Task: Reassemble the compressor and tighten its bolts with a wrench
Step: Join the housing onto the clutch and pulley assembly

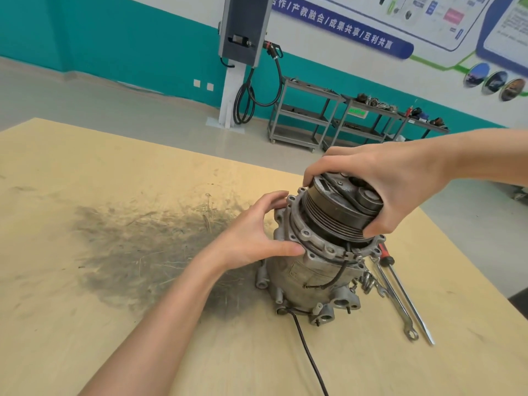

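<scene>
Head view. The compressor body (pixel 308 275) stands on end on the wooden table (pixel 85 172). The right hand (pixel 394 181) clamps the pulley-and-flange assembly (pixel 337 212) from above, probably to seat it. The left hand (pixel 251 232) pinches the flange rim, likely aligning bolt holes. Loose bolts (pixel 367 281), partly hidden, lie beside the wrench (pixel 395 302) and screwdriver (pixel 405 295).
</scene>
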Available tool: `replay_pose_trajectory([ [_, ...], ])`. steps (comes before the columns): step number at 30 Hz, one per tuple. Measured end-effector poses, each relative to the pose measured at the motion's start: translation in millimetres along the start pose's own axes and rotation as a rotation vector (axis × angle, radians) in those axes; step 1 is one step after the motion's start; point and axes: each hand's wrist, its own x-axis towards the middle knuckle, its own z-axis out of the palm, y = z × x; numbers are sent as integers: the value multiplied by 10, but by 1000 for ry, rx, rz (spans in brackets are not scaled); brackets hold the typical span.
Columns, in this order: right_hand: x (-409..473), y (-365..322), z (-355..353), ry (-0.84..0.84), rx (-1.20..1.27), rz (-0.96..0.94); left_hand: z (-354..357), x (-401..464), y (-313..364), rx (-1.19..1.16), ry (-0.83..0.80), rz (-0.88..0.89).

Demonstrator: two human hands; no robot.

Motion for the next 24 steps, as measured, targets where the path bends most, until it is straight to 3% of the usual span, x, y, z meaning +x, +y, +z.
replay_pose_trajectory([
  [3,-52,47,-55,-14,75,-34,3,5,-10,-6,-1,3],
  [6,-60,62,-138,-135,198,-113,-7,9,-13,2,4,0],
  [9,-91,61,-160,-117,261,-105,-8,18,-5,23,7,7],
  [24,-39,-17,-93,-138,336,153,-21,-14,54,35,-1,41],
])
